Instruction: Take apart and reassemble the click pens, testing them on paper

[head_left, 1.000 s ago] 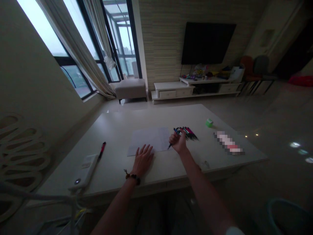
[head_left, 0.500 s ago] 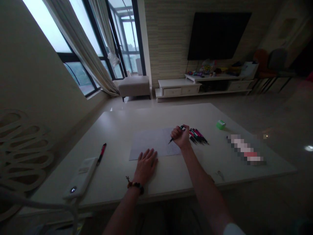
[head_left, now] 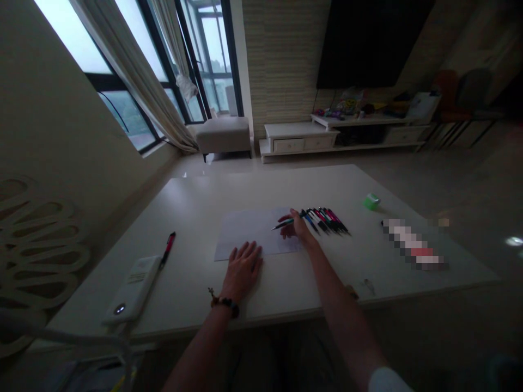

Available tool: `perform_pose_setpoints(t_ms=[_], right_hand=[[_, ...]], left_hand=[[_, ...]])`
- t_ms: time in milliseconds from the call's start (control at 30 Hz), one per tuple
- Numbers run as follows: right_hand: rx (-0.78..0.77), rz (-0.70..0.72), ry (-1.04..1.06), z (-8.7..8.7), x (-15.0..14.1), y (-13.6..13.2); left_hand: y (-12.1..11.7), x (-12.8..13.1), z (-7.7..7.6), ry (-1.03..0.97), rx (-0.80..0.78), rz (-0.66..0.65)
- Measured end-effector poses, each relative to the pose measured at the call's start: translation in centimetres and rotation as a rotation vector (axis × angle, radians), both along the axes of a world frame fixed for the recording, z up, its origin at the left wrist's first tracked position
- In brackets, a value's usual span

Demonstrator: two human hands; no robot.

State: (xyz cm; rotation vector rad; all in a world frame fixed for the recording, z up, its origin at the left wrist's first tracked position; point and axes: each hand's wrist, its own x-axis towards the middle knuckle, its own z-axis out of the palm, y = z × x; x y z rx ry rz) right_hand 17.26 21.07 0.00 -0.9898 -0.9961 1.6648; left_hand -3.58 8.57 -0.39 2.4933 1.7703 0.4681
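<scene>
A sheet of white paper (head_left: 249, 231) lies on the pale table (head_left: 204, 196). My left hand (head_left: 242, 267) rests flat on the table at the paper's near edge, fingers spread, a bead bracelet on the wrist. My right hand (head_left: 298, 227) is over the paper's right edge and pinches a dark pen (head_left: 286, 222) that lies almost level, tip pointing left. Just right of that hand lies a row of several pens (head_left: 327, 219) with black, blue and pink barrels.
A red-and-black pen (head_left: 167, 248) and a white power bank (head_left: 133, 288) lie at the table's left. A small green object (head_left: 371, 201) and a blurred-out item (head_left: 412, 246) sit on the right. A white chair back (head_left: 36, 256) stands at far left.
My right hand has loosened from an upright fist grip and lowered the pen, which now lies nearly flat pointing left. The left hand has stayed flat on the table.
</scene>
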Motion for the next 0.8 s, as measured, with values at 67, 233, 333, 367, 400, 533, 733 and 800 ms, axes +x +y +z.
perform_pose_setpoints(t_ms=[67, 233, 333, 367, 400, 533, 733, 800], right_hand=[[0.062, -0.001, -0.158, -0.5, -0.4, -0.2], [0.252, -0.139, -0.327, -0.9, -1.1, -0.8], [0.261, -0.117, -0.394, -1.1, -1.3, -1.3], [0.272, -0.142, -0.437, -1.2, -1.4, -1.4], [0.285, -0.178, -0.477, -1.4, -1.4, -1.5], [0.346, -0.263, -0.575, -2.2, -1.6, -1.7], [0.426, -0.298, -0.781, -3.0, -2.0, -1.3], [0.431, -0.300, -0.799, -3.1, -2.1, -1.2]], left_hand=[[0.0, 0.0, -0.1, -0.007, -0.001, 0.002], [0.1, 0.0, -0.1, -0.013, -0.005, 0.004], [0.1, 0.0, 0.0, -0.016, -0.003, 0.000], [0.1, 0.0, 0.0, -0.018, -0.001, -0.002], [0.1, 0.0, 0.0, -0.020, 0.002, -0.002], [0.1, 0.0, -0.1, -0.024, 0.002, 0.001], [0.2, 0.0, -0.2, -0.021, -0.001, 0.001], [0.2, 0.1, -0.1, -0.020, 0.001, 0.001]])
